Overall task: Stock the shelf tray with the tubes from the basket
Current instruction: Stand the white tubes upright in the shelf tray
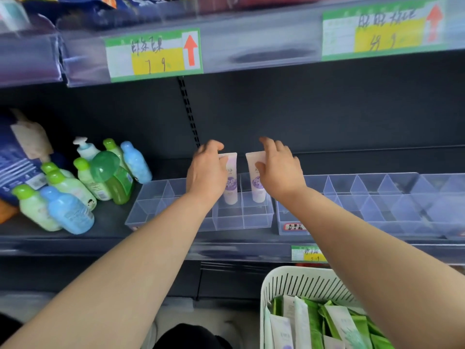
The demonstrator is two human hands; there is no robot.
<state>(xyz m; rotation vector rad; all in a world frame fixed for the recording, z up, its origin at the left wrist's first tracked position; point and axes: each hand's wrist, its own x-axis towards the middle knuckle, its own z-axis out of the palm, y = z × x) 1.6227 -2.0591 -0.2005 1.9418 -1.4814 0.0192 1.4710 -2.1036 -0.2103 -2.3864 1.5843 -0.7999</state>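
Tray (227,220) sits at 12 o'clock, basket (302,273) at 5, nearer your right hand (279,170). Your left hand (206,170) grips one upright tube (231,185); your right hand seems to pinch the second tube (259,191), both cap-down in adjoining back slots.

Shelf tray (242,219): clear plastic, split by dividers into small compartments, set on the shelf at centre.

Left tube (231,183) and right tube (258,190): white shading to lilac, each with a round purple label. Both stand upright, cap down, in adjacent compartments in the right part of the tray, behind its near row, with a divider between them. The left grip (207,170) holds the left tube near its top. The right grip (279,170) has its thumb across the front of the right tube.

Basket (302,280): white and slotted, near right, below the shelf. It holds a loose heap of green and pale lilac tubes (314,321).
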